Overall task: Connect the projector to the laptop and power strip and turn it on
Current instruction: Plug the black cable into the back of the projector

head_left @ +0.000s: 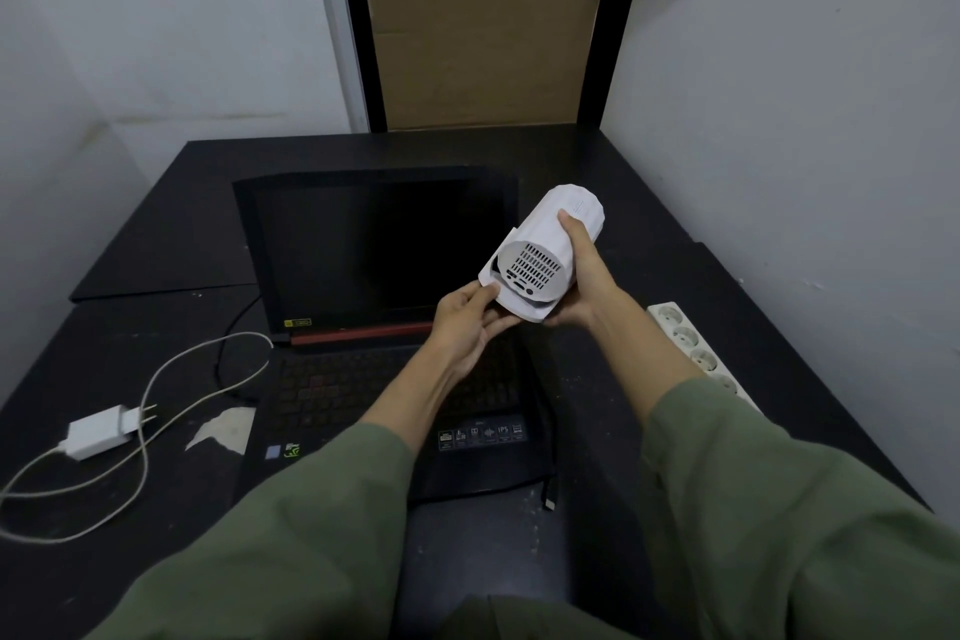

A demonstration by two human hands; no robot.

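Observation:
I hold a white cylindrical projector (545, 244) in the air above the right side of the open black laptop (379, 265), its vented rear face with ports turned toward me. My right hand (582, 270) grips the projector's body from the right side. My left hand (467, 322) holds its lower rear edge, thumb on the white stand. The laptop screen is dark. A white power strip (691, 348) lies on the table to the right, partly hidden by my right sleeve. A white power adapter (104, 429) with its looped white cable lies at the left.
A black cable runs along the laptop's right edge, its plug end (549, 498) lying loose near the front. Another black cable (234, 327) leaves the laptop's left side. White walls close in the black table (779, 327) on both sides; cardboard (483, 21) stands behind it.

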